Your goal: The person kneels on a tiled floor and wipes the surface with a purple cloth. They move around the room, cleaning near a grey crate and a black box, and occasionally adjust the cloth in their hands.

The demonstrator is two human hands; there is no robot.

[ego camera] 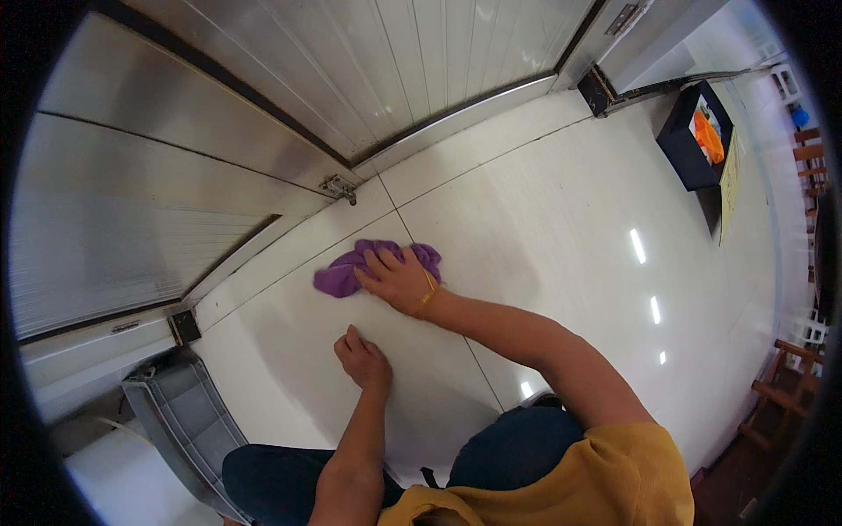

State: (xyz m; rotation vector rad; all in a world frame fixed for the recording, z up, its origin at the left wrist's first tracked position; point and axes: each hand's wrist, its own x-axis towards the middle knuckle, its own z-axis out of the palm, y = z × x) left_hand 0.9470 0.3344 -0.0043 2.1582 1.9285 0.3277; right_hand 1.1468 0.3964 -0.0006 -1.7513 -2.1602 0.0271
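Observation:
My right hand (400,279) presses flat on a crumpled purple cloth (342,276) that lies on the glossy white tiled floor (500,250). Parts of the cloth stick out on both sides of the fingers. A thin yellow band circles that wrist. My left hand (363,358) is curled into a loose fist nearer my body, apart from the cloth, with nothing visible in it. Whether its knuckles touch the tiles is not plain.
Ahead stand white panelled doors (454,66) with a metal bolt (340,189) low at their joint. A grey plastic crate (191,401) sits at left. At upper right is a black box (684,144) holding an orange item (708,137). Wooden furniture (783,388) lines the right edge.

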